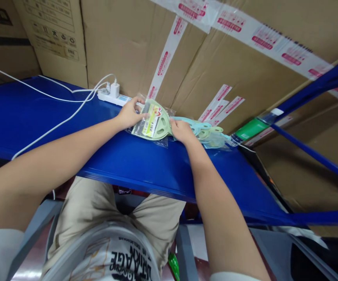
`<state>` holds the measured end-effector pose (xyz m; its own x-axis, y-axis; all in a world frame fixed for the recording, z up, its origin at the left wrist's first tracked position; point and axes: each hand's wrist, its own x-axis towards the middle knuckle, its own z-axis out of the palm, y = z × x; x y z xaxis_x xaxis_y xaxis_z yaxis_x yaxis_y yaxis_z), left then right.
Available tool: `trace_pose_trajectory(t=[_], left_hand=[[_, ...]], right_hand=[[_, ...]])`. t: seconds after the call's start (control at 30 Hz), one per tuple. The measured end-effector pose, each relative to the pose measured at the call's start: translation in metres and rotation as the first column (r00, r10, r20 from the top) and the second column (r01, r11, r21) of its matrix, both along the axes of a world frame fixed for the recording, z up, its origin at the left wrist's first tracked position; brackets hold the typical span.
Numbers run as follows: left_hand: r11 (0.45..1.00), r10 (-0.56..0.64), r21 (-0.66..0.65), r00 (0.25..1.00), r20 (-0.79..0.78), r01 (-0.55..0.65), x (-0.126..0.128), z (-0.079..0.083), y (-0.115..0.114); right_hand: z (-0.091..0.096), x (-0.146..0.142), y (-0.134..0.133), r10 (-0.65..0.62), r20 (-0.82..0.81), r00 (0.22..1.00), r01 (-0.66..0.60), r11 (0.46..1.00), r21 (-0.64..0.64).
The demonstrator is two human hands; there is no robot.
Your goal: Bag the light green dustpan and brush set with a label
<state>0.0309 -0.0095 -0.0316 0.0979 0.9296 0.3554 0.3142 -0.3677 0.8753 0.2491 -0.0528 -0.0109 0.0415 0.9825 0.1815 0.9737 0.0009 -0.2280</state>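
Note:
A pale green plastic piece in a clear bag point(153, 125), with a yellow printed label, lies on the blue shelf point(133, 160). My left hand point(130, 113) grips the bag's left edge, fingers curled over it. My right hand point(181, 130) presses down on the bag's right side, where it overlaps a row of light blue and green pieces in clear bags point(206, 132). The right hand's fingertips are partly hidden.
A white power strip point(113, 96) with a plugged-in charger and white cables point(54, 125) lies at the back left of the shelf. Taped cardboard boxes point(215, 58) stand behind. A green-labelled item point(252, 128) lies at the right, beside blue rack bars point(312, 154).

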Motion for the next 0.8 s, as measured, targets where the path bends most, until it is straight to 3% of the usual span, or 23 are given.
trace_pose_trajectory(t=[0.27,0.63,0.8], left_hand=[[0.994,0.084,-0.067,0.996,-0.03,-0.086,-0.0003,0.0005,0.0009],[0.99,0.021,-0.142,1.0,0.015,-0.019,-0.0005,0.008,-0.0032],[0.989,0.053,-0.136,0.998,0.027,-0.049,-0.0015,0.0095,-0.0033]], right_hand=[[-0.0088,-0.0011,0.0055,0.056,-0.068,0.996,-0.047,0.99,0.133],[-0.003,0.0036,0.0043,0.048,-0.097,0.994,-0.038,0.994,0.101],[-0.0039,0.0033,0.0057,0.081,-0.09,0.993,-0.073,0.993,0.097]])
